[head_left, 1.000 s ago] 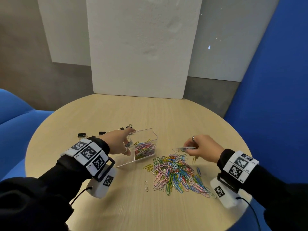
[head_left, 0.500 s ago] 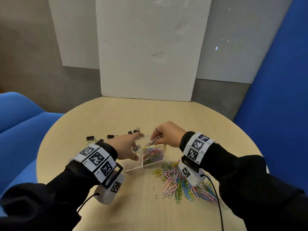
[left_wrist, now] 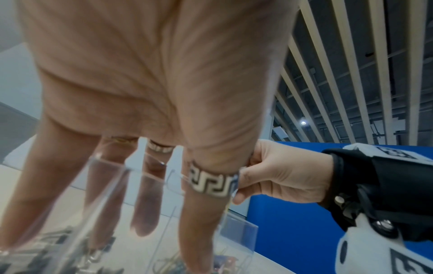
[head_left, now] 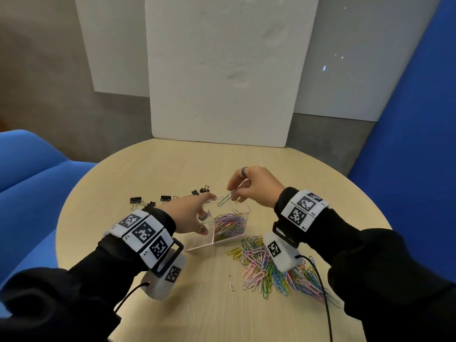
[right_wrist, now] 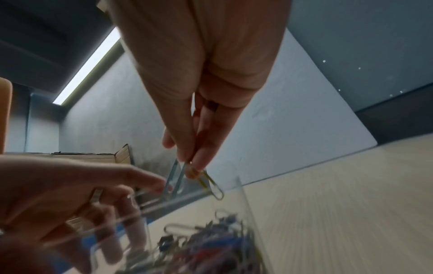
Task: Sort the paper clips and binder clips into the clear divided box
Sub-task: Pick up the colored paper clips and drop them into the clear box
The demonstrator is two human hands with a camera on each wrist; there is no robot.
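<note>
1. Clips (head_left: 225, 199) pinched in right hand (head_left: 256, 187) fingertips, above box (head_left: 243, 208), likely for dropping.
2. Left hand (head_left: 186, 215) fingers spread, gripping box wall, probably steadying.
3. Pile (head_left: 271, 270) beside box, unsorted.

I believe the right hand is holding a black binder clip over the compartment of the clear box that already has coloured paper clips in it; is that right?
Not quite: the right hand pinches paper clips, not a binder clip, as the right wrist view shows. It is indeed over the clear box compartment holding coloured paper clips.
</note>
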